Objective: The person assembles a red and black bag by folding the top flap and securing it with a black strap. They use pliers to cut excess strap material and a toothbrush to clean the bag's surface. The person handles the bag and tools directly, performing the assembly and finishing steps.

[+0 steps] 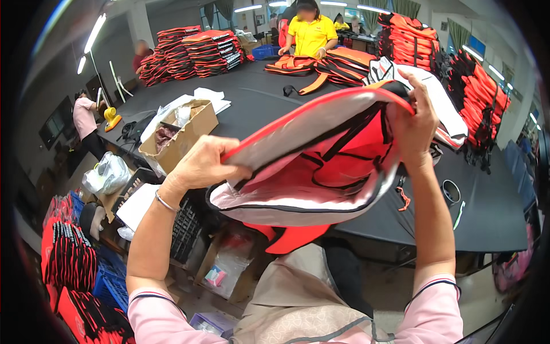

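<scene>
Between my hands a bag (298,215) is held up over the front edge of the table, its mouth spread toward me. Its lining is white and red with black binding along the seams, and a red strip hangs beneath. My left hand (207,163) pinches the left end of the rim between thumb and fingers. At the upper right corner, my right hand (417,117) grips the rim with its fingers curled over. A white and grey bag (444,109) lies on the table just behind my right hand.
The black table (258,92) carries a cardboard box (192,127), orange-black bag stacks (212,51) and a tape roll (451,191). Taller stacks (478,92) stand at right. Opposite, a person in yellow (312,34) handles bags. Blue crates (109,281) are at lower left.
</scene>
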The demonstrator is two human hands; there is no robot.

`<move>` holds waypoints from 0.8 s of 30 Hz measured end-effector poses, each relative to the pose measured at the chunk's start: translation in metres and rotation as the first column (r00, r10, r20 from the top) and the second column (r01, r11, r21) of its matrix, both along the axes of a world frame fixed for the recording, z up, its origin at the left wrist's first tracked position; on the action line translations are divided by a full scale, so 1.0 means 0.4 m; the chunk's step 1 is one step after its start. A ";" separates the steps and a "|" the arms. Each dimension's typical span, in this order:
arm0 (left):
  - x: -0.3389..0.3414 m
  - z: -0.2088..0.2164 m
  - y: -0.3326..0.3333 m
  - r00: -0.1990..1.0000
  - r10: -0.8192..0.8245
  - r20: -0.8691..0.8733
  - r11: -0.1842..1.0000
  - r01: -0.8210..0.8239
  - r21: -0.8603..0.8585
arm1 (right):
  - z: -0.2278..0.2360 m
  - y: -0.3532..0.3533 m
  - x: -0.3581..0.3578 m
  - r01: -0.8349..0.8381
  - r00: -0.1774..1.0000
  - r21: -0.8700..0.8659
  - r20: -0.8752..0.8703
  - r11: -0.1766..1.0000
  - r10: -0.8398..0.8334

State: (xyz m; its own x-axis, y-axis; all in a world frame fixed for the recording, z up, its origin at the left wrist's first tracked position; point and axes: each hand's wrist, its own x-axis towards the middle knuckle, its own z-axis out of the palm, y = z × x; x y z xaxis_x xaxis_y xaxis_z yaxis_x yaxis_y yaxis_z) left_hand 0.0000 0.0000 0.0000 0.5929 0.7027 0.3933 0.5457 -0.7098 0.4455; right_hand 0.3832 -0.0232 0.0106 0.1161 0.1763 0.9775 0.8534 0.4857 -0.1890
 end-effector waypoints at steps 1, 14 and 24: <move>0.032 0.011 -0.010 0.995 0.016 0.096 0.991 -0.028 0.129 | 0.021 -0.003 0.042 0.064 0.990 0.050 0.125 0.997 -0.069; 0.057 0.201 -0.256 0.985 -0.035 0.168 0.972 -0.005 0.237 | 0.152 -0.161 0.243 -0.109 0.987 -0.153 -0.131 0.982 0.089; 0.089 0.368 -0.244 0.960 0.274 0.063 0.741 -0.252 0.622 | 0.415 -0.485 0.304 -0.471 0.863 -0.806 -0.338 0.358 0.375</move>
